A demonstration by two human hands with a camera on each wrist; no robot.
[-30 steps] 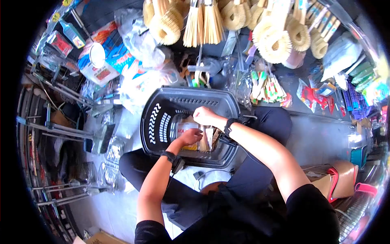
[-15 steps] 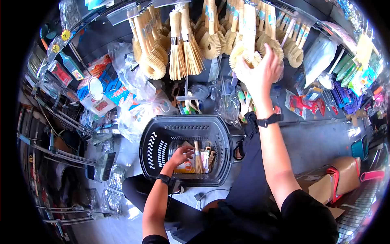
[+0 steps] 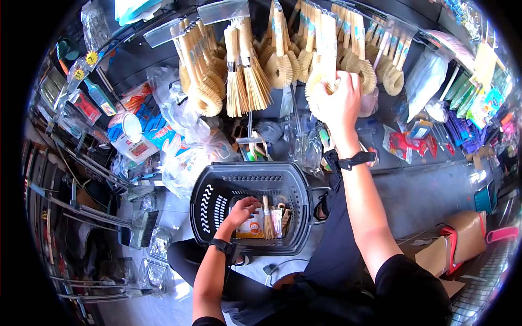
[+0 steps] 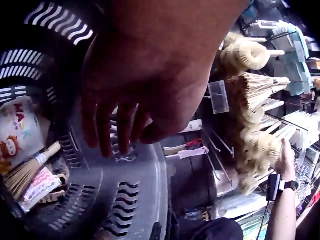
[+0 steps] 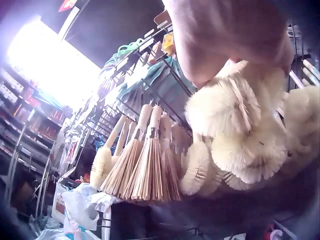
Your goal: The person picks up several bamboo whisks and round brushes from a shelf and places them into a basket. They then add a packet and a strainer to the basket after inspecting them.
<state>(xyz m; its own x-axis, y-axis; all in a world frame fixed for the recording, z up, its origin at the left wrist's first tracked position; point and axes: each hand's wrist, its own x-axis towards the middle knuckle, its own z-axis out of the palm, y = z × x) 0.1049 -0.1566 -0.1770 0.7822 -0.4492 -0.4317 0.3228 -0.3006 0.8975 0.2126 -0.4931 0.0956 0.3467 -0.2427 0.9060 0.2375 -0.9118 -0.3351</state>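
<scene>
My right hand [image 3: 347, 106] is raised to the hanging rack and grips a round-headed bristle brush [image 3: 318, 96], fingers curled at the base of its pale handle. In the right wrist view that hand [image 5: 230, 42] covers part of the brush head [image 5: 220, 107]. Lower down, my left hand [image 3: 242, 212] hovers over a black plastic basket [image 3: 202, 187], its fingers loosely bent around nothing. Inside the basket lie a small straw whisk [image 3: 268, 221], a white and yellow packet [image 4: 20, 127] and a pink-striped packet [image 4: 41, 186].
More round brushes [image 3: 206, 100] and straw whisks [image 3: 246, 89] hang in rows beside the right hand. Clear plastic bags [image 3: 187, 163] bulge out left of the basket. Metal shelf racks [image 3: 81, 206] line the left. A cardboard box [image 3: 435, 255] stands at the right.
My right hand has risen out of the basket to the hanging brushes, and its spread fingers have closed on one. The whisk in the basket has come into view. My left hand stays over the basket.
</scene>
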